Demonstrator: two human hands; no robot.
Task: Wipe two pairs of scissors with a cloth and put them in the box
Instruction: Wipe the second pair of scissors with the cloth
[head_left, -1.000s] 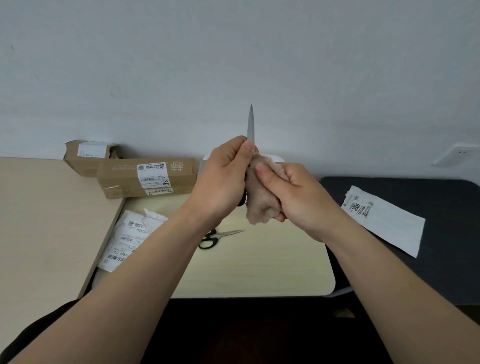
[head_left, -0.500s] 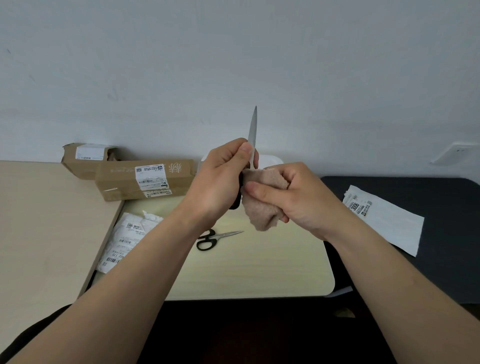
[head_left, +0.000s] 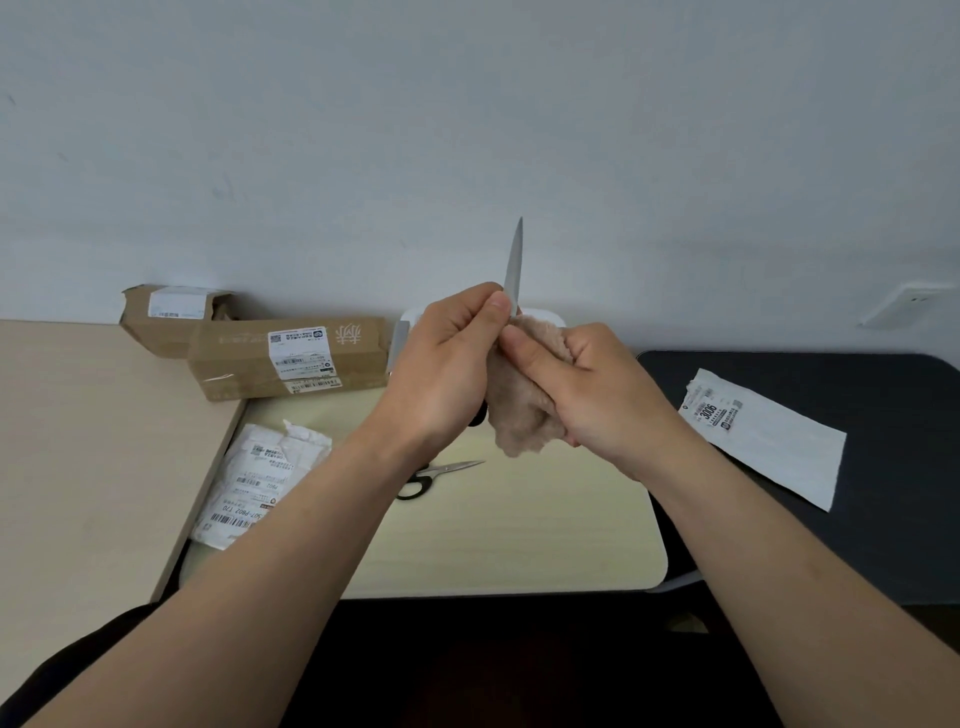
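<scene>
Progress check, head cam. I've got pair no. 1 of the scissors (head_left: 514, 270) up in front of me, blades closed and pointing straight up, tip well above the hands. My left hand (head_left: 441, 374) is wrapped around the handle end w/ the thumb pressed at the blade base; a bit of black handle peeks out below the palm. My right hand (head_left: 582, 384) is closed on the beige cloth (head_left: 524, 410), bunched and pressed against the lower part of the scissors, just beside my left thumb. So I judge wipe no. 1 is under way, not finished: the upper blade is bare, no cloth on it.

Pair no. 2, the black-handled scissors (head_left: 431, 475), lies flat on the pale desk (head_left: 519, 535), near side, partly hidden under my left forearm, tips pointing right. Untouched as far as I can tell.

Boxes: a long cardboard box (head_left: 291, 358) at the far left of the desk, a second, smaller box (head_left: 166, 317) behind it. Can't tell which is the target, or whether either is open. Nothing is boxed that I can see.

Left to do, approx.: finish pair 1, box it, wipe pair 2, box it. I'd call it early, well under half.

Also around: a crumpled mailer bag (head_left: 260, 483) left, a white label slip (head_left: 763, 436) on the dark surface right.
</scene>
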